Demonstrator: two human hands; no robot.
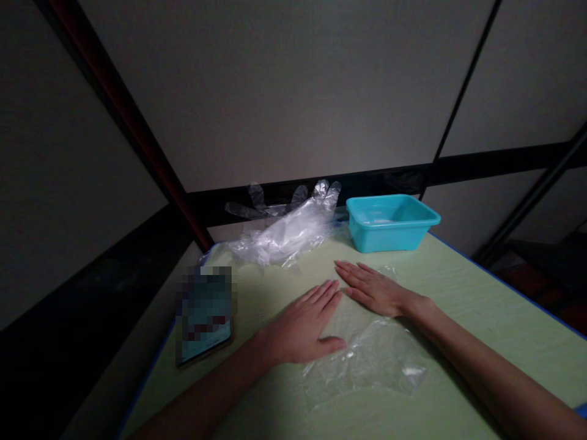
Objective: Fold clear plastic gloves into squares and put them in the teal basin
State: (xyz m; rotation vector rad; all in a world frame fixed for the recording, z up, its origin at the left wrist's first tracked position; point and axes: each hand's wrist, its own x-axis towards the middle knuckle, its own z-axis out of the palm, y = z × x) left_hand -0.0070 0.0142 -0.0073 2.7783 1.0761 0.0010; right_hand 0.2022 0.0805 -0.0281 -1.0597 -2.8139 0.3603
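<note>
A clear, thin plastic glove (pixel 367 366) lies spread on the pale green tabletop, wrinkled at its wide lower end. My left hand (pixel 305 327) rests flat over its left side, fingers stretched forward and thumb apart. Just beyond and to the right, my right hand (pixel 373 290) is flat on the glove's upper part, its fingers pointing left. The fingertips of both hands are close together. Part of the glove is hidden under my hands. Neither hand grips anything.
Behind my hands lies a loose pile of clear plastic gloves (pixel 284 235), some fingers sticking up against the wall panel. A turquoise plastic basin (pixel 389 235) stands at the back right. On the left is a dark-edged device (pixel 206 318) with a blurred screen. Blue edging borders the table (pixel 486 324).
</note>
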